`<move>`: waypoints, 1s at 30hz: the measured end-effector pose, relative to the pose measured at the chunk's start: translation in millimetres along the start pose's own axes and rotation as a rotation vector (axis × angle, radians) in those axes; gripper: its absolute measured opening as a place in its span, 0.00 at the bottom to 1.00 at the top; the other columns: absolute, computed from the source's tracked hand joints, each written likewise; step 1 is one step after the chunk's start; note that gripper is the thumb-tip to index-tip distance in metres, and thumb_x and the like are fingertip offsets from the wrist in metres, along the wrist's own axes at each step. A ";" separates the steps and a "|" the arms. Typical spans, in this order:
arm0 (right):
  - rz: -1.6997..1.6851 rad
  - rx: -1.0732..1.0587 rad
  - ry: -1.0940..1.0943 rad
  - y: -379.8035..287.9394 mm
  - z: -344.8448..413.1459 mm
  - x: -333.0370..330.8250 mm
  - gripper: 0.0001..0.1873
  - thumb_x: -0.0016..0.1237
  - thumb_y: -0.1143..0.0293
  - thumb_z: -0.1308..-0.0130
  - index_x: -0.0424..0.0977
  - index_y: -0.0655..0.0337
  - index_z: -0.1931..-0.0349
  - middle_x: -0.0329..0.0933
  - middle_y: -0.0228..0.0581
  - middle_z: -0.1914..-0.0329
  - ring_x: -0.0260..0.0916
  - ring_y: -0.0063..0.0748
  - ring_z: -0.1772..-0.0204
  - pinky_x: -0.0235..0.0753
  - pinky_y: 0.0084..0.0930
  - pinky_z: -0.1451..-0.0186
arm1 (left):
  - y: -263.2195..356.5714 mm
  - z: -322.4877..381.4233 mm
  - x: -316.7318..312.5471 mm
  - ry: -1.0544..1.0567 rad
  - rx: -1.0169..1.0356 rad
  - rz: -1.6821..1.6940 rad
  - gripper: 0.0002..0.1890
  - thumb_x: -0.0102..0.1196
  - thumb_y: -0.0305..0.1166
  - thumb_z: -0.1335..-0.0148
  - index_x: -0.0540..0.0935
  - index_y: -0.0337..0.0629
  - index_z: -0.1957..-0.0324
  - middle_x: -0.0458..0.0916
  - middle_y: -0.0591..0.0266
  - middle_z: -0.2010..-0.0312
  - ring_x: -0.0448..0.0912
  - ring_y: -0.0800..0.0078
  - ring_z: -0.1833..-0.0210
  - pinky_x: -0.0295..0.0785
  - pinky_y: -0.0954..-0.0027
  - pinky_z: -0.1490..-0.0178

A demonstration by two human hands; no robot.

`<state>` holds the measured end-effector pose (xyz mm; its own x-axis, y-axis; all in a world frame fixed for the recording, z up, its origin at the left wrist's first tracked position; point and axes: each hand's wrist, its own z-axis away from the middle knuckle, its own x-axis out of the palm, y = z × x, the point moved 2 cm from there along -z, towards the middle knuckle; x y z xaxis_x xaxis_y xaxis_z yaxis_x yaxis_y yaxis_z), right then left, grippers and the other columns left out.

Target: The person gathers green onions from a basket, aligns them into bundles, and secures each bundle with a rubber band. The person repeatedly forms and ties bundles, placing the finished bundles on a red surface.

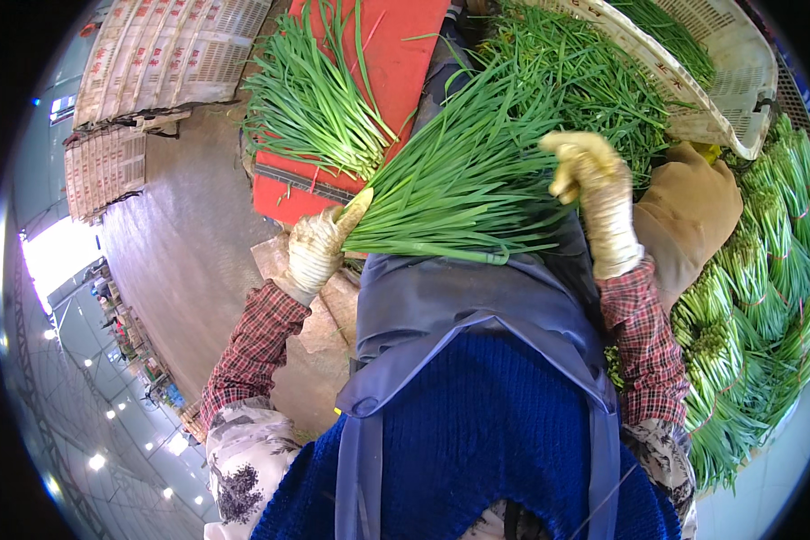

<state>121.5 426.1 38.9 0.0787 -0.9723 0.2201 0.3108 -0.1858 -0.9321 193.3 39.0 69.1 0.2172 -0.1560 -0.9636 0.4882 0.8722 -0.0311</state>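
My left hand (324,243), in a pale, stained work glove, grips the base of a large fanned bunch of green garlic chives (459,182) that lies across my apron-covered lap. Beyond the right side of its leaf tips is my gloved right hand (590,175), fingers curled and slightly blurred; whether it holds a leaf is unclear. A smaller bunch of chives (331,108) rests on a red board (401,40), its pale stem ends towards my lap. A dark strip marked like a ruler (304,183) crosses the board's near part.
Loose green leaves (567,61) are heaped beyond my right hand. A white plastic basket (749,88) with more greens stands at the upper right. Tied chive bundles (756,290) are piled at the right. Stacked crates (169,61) stand at the upper left, beside brown floor (175,223).
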 end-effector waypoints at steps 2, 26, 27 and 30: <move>0.066 -0.039 0.122 -1.4 -5.6 -32.6 0.11 0.45 0.67 0.27 0.79 0.61 0.55 0.79 0.28 0.71 0.71 0.13 0.72 0.69 0.11 0.71 | -2.4 0.3 2.7 -0.028 -0.006 -0.020 0.43 0.58 0.22 0.54 0.67 0.61 0.31 0.78 0.54 0.55 0.79 0.56 0.60 0.75 0.56 0.61; 1.387 0.505 -0.740 71.1 -183.1 -69.8 0.33 0.61 0.64 0.43 0.68 0.57 0.36 0.80 0.45 0.46 0.78 0.39 0.45 0.76 0.33 0.44 | -74.0 90.4 -94.8 1.438 -0.886 1.277 0.17 0.58 0.23 0.38 0.77 0.34 0.47 0.84 0.58 0.58 0.81 0.74 0.63 0.77 0.71 0.57; 1.440 0.444 -0.771 59.6 -183.8 -57.8 0.33 0.61 0.63 0.42 0.68 0.56 0.35 0.77 0.46 0.41 0.75 0.41 0.40 0.74 0.35 0.40 | -85.0 100.1 -99.4 1.364 -0.990 0.821 0.14 0.58 0.21 0.40 0.78 0.33 0.51 0.84 0.56 0.57 0.80 0.75 0.63 0.76 0.72 0.56; 1.735 0.409 -0.604 18.8 -186.6 -27.3 0.33 0.61 0.61 0.41 0.67 0.53 0.34 0.71 0.45 0.35 0.69 0.43 0.33 0.71 0.38 0.35 | -118.9 113.2 -70.5 1.659 -0.809 1.560 0.14 0.61 0.21 0.41 0.78 0.32 0.53 0.84 0.54 0.57 0.79 0.77 0.65 0.74 0.71 0.56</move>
<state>-51.5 422.7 -38.3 0.7623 0.1722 -0.6239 -0.2998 0.9483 -0.1045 215.7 -106.2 170.8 -0.8114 0.4952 0.3105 0.3241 -0.0609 0.9441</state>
